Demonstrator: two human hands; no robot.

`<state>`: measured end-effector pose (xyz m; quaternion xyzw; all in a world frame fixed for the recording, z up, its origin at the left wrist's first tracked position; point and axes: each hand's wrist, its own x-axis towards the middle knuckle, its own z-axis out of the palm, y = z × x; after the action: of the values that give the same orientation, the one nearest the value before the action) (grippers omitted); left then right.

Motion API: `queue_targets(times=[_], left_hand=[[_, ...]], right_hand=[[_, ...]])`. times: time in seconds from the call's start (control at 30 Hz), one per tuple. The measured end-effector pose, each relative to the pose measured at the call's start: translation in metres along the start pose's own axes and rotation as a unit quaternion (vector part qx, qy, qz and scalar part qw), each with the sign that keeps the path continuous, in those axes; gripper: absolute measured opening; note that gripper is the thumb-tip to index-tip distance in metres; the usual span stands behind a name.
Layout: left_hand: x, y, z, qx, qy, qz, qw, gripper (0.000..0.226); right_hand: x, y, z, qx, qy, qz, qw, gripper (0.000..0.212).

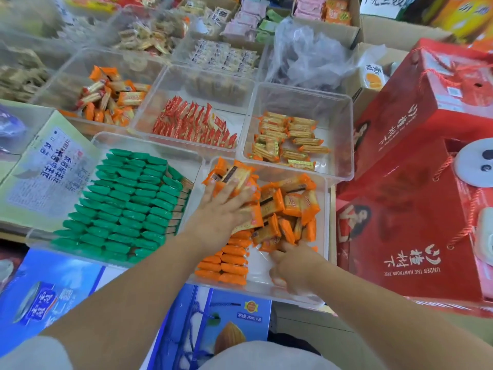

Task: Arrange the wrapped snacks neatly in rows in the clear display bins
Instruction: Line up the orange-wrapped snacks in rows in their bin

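Green wrapped snacks sit in tidy rows in the left clear bin. Next bin over, the left hand lies flat, fingers spread, pressing on the orange wrapped snacks. The right hand curls at the heap's near edge, too blurred to tell its grip.

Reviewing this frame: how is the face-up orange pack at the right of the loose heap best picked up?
Pinch the orange pack across its two long edges, coming straight down from above. It lies flat and uncovered on top of the heap. The clear bin's right wall stands near on that side, which crowds a sideways approach.
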<state>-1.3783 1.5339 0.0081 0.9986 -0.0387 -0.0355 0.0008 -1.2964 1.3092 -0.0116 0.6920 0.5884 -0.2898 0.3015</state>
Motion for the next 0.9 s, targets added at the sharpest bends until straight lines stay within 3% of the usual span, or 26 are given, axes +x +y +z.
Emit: queue_targets(times=[0.07,0.17,0.4,0.57,0.67,0.73,0.83,0.9], left_hand=[[-0.004,0.003,0.001,0.027,-0.026,-0.01,0.999,0.05],[-0.018,0.006,-0.001,0.049,0.019,-0.007,0.999,0.033],[-0.05,0.013,0.008,0.047,0.078,-0.071,0.993,0.047],[-0.073,0.02,0.017,-0.021,0.072,-0.155,0.985,0.054],[-0.086,0.025,0.031,-0.048,0.052,-0.183,0.981,0.06],[-0.093,0.024,0.04,-0.069,0.037,-0.204,0.976,0.065],[-0.096,0.023,0.047,-0.082,0.021,-0.22,0.972,0.067],[-0.096,0.023,0.047,-0.101,0.029,-0.222,0.969,0.064]], right_hand=[[0.003,-0.003,0.003,-0.004,-0.002,0.02,1.0,0.045],[0.006,-0.004,0.005,-0.009,0.007,0.052,0.999,0.046],[0.013,-0.01,0.005,0.008,-0.009,0.126,0.992,0.067],[0.012,-0.014,-0.014,0.004,-0.051,0.097,0.994,0.056],[-0.002,-0.008,-0.018,0.083,0.017,0.096,0.992,0.041],[-0.016,-0.004,-0.023,0.175,0.086,0.107,0.975,0.041],[-0.037,0.003,-0.035,0.302,0.168,0.09,0.934,0.053],[-0.05,0.004,-0.044,0.409,0.229,0.082,0.879,0.056]])
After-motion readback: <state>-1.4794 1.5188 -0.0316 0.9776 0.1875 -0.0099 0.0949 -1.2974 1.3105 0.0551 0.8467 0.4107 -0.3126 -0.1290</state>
